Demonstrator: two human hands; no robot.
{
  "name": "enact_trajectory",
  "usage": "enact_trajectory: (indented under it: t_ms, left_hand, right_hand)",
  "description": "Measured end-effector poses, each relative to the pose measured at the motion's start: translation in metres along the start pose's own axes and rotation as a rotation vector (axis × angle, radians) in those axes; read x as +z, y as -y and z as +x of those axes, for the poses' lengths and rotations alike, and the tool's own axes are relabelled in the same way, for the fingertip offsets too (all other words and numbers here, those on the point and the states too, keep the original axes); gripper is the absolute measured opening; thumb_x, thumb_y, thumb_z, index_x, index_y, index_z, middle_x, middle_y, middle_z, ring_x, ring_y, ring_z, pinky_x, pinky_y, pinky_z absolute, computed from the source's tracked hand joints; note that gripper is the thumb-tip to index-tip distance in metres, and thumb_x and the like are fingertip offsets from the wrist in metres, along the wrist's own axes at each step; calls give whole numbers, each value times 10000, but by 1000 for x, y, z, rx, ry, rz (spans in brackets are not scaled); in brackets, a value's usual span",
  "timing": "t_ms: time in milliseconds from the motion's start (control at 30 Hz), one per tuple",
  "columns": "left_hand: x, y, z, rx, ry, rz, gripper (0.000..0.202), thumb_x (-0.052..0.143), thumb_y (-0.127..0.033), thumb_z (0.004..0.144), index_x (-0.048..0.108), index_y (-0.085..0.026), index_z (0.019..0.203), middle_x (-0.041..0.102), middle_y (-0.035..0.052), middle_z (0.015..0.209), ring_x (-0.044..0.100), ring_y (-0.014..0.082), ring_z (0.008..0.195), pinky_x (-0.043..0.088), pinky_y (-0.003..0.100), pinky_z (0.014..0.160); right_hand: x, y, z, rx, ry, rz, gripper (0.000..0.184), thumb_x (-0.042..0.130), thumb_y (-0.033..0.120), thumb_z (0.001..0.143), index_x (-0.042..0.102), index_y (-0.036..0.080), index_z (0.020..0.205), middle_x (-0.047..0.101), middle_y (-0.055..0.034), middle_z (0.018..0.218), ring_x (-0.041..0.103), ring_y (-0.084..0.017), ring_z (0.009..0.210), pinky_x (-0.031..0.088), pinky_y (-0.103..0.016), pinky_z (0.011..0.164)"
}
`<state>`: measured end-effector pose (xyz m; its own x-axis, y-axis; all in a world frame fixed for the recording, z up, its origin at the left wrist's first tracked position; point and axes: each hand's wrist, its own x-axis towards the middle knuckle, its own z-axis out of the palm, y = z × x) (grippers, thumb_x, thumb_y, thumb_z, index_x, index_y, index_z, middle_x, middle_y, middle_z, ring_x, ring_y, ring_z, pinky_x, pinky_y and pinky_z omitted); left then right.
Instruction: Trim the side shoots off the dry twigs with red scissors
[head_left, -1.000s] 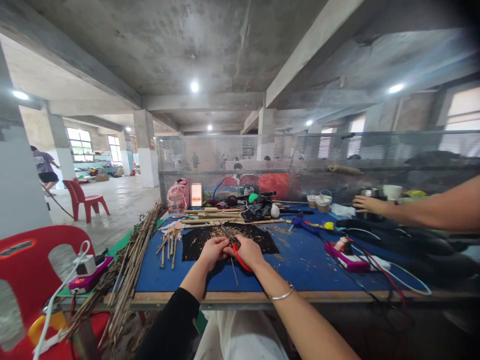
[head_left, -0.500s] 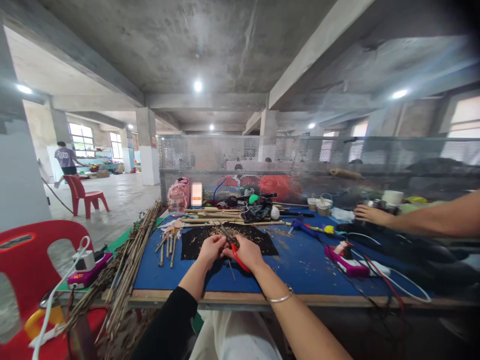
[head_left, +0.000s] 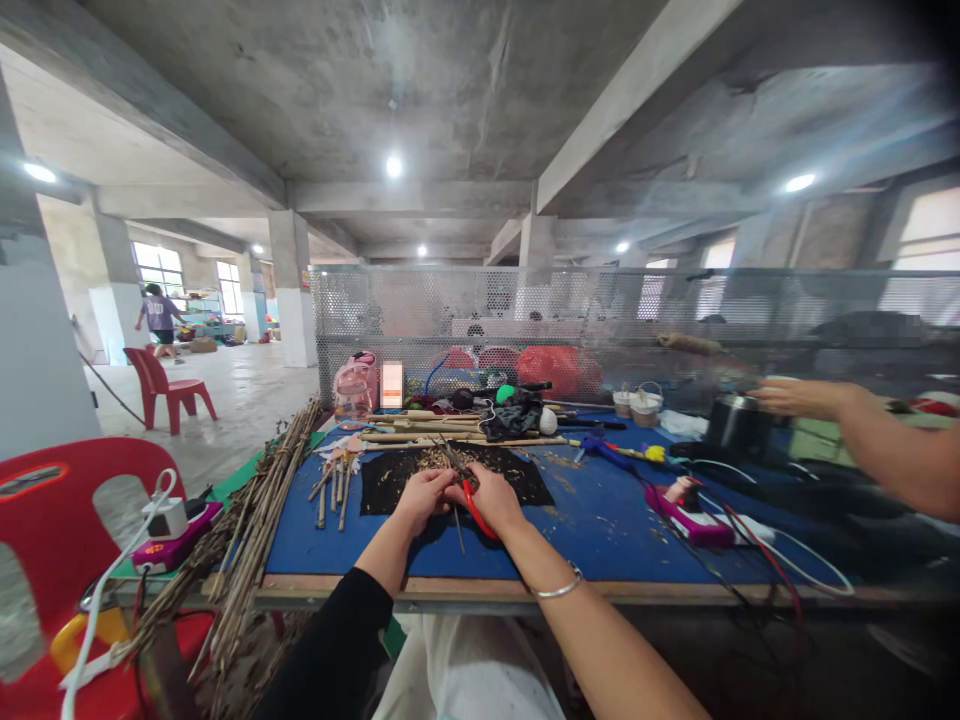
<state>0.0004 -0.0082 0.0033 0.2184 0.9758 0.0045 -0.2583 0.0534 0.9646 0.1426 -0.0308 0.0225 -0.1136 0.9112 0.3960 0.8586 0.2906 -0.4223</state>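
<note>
My right hand (head_left: 491, 498) is wrapped around red-handled scissors (head_left: 475, 514), whose blades point away from me. Close beside it, my left hand (head_left: 424, 498) pinches a thin twig (head_left: 458, 530), and the twig's lower end hangs below the fingers. Both hands meet over a black cloth (head_left: 381, 488) strewn with small plant cuttings (head_left: 517, 478). Where the twig meets the blades is partly hidden by my fingers. Several short cut sticks (head_left: 342, 494) lie to the left of the cloth on the blue table (head_left: 585, 545).
Long dry stalks (head_left: 262, 510) lean over the table's left end, near a red chair (head_left: 82, 530). Bamboo sticks (head_left: 420, 437) and a green ball (head_left: 505, 395) lie behind the cloth. Rightward are a purple power strip (head_left: 697, 525), a dark flask (head_left: 733, 425) and another person's hand (head_left: 799, 398).
The scissor blades show more now, pointing up and away. At right, the other person's hand has drawn back rightward from the flask. The distant person has turned and moved right.
</note>
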Motion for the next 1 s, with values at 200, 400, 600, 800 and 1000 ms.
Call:
enact_trajectory:
  t_ms: [200, 400, 600, 800, 1000]
  left_hand:
    - [1, 0, -1, -19, 41, 10, 358, 715, -396, 566, 640, -118, 778, 558, 0, 575, 452, 37, 441, 359, 159, 431]
    - [2, -2, -2, 19, -13, 31, 366, 719, -406, 554, 629, -109, 748, 550, -1, 556, 441, 37, 430, 338, 157, 412]
    - [-1, -3, -1, 58, -59, 14, 414, 730, -427, 520, 603, -113, 757, 577, 5, 590, 421, 31, 386, 281, 161, 371]
    - [0, -3, -1, 80, -67, 24, 427, 732, -440, 509, 607, -108, 746, 562, -8, 575, 402, 27, 391, 278, 161, 373]
    - [2, -2, -2, -20, -8, 4, 420, 704, -468, 544, 625, -116, 759, 532, -18, 528, 418, 31, 413, 353, 170, 442]
  right_hand:
    - [2, -3, 1, 27, 24, -16, 500, 538, 582, 702, 565, 221, 1047, 664, -73, 868, 612, -212, 846, 389, -239, 662]
    - [4, -3, 1, 43, 38, -59, 514, 533, 598, 695, 565, 215, 1037, 658, -82, 882, 606, -219, 856, 388, -248, 671]
    - [3, 1, 0, -55, 12, -54, 552, 563, 596, 663, 526, 207, 1054, 618, -68, 1009, 573, -207, 937, 391, -256, 723]
    - [0, 3, -1, -27, 31, -19, 484, 548, 574, 695, 551, 230, 1036, 647, -53, 930, 599, -206, 877, 393, -247, 688]
    - [1, 0, 0, 38, 7, -29, 525, 519, 608, 699, 552, 235, 1068, 666, -70, 881, 615, -225, 854, 403, -255, 663]
